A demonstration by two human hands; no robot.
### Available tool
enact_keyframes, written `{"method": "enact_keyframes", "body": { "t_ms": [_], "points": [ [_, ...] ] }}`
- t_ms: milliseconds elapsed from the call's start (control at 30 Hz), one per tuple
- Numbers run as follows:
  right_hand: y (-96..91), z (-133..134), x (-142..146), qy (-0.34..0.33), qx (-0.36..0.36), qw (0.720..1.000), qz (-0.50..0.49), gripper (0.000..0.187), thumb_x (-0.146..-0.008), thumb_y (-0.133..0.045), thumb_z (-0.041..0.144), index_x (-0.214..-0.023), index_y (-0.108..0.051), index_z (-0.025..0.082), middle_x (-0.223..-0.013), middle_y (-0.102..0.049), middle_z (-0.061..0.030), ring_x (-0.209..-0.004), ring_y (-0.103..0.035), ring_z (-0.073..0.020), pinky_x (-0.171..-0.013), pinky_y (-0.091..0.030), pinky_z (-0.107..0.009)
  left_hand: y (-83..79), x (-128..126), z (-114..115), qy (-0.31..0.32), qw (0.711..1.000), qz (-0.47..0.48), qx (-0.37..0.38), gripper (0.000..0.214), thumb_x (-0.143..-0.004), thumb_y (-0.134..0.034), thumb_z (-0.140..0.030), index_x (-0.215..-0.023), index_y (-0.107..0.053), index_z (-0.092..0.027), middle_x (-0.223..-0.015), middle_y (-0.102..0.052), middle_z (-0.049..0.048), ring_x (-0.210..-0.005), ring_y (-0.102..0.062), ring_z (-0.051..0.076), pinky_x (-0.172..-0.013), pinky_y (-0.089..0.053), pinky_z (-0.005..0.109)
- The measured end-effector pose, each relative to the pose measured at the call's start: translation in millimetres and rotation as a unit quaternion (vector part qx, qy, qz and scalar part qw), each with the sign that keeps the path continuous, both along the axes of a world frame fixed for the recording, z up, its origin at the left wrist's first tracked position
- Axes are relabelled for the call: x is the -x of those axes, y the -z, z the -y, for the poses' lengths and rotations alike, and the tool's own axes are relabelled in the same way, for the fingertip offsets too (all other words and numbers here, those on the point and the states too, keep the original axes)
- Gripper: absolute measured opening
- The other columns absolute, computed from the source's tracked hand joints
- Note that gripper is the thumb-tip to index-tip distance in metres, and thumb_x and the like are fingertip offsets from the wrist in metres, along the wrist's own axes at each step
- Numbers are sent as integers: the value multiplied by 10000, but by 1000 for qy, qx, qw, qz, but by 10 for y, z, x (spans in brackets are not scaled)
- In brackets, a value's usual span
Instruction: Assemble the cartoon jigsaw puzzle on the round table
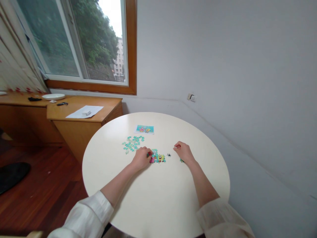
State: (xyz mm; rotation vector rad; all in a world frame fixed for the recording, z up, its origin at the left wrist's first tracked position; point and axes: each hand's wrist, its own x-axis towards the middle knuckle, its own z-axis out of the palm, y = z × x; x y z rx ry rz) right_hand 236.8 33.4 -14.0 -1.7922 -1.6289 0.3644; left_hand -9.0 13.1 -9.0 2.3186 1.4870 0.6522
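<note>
A partly joined jigsaw puzzle (161,158), with a yellow cartoon figure and a pink one on teal, lies flat on the round white table (153,198). At its left edge, my left hand (143,157) has its thumb and fingers closed around a red and green part, which they partly cover. My right hand (184,152) is held to the right of the puzzle, thumb and forefinger pinched on a small pale-edged jigsaw piece (174,147). One loose dark and white piece (168,155) lies between the hands. Green pieces (182,160) show under my right wrist.
Many loose teal pieces (133,143) are spread left of the puzzle. Behind them lies a picture card (144,129) with the same cartoon figures. A wooden cabinet (111,110) carrying a paper sheet (85,111) and a white plate (53,96) stands at the back left, below a window.
</note>
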Motion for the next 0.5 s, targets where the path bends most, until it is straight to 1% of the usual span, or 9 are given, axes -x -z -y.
{"method": "enact_keyframes", "body": {
  "t_ms": [100, 167, 200, 267, 367, 500],
  "points": [
    [-27, 9, 33, -22, -42, 998, -32, 128, -695, -556, 196, -787, -644, 184, -663, -610, 3, -609, -555, -127, -630, -453, -259, 29, -2, -19, -5, 1000, 2, -7, 257, -731, -495, -88, -858, -700, -177, -897, -654, 75, -880, -576, 200, -798, -418, 300],
    [-35, 15, 73, -57, -58, 995, -65, 149, -693, -552, 230, -780, -656, 169, -644, -610, -9, -598, -550, -132, -617, -450, -267, 42, -3, -27, -5, 1000, 2, -10, 272, -725, -484, -77, -854, -704, -173, -892, -657, 76, -874, -579, 197, -797, -420, 300],
    [-32, 18, 99, -77, -55, 991, -90, 150, -687, -560, 253, -757, -657, 161, -636, -614, -16, -600, -554, -136, -612, -450, -269, 45, -2, -29, -4, 1000, 2, -12, 278, -722, -481, -73, -853, -705, -172, -889, -658, 76, -871, -579, 197, -796, -421, 300],
    [-9, 23, 169, -116, -26, 981, -154, 168, -665, -591, 297, -721, -651, 151, -628, -627, -29, -597, -566, -142, -593, -450, -271, 51, -1, -32, -3, 1000, 2, -14, 292, -718, -470, -62, -854, -706, -169, -884, -659, 76, -867, -579, 198, -792, -421, 299],
    [32, 49, 297, -173, 29, 957, -233, 222, -631, -640, 336, -736, -656, 141, -622, -641, -33, -580, -573, -139, -580, -452, -273, 56, 2, -35, -2, 1000, 2, -15, 321, -711, -449, -41, -863, -705, -162, -878, -658, 77, -848, -576, 194, -777, -421, 290],
    [5, 129, 452, -221, 76, 935, -267, 255, -620, -677, 348, -764, -665, 138, -589, -636, -24, -550, -566, -127, -538, -425, -252, 60, 7, -39, 3, 1000, 8, -13, 337, -707, -435, -38, -867, -705, -160, -871, -658, 76, -827, -575, 187, -769, -420, 284]
  ]
}}
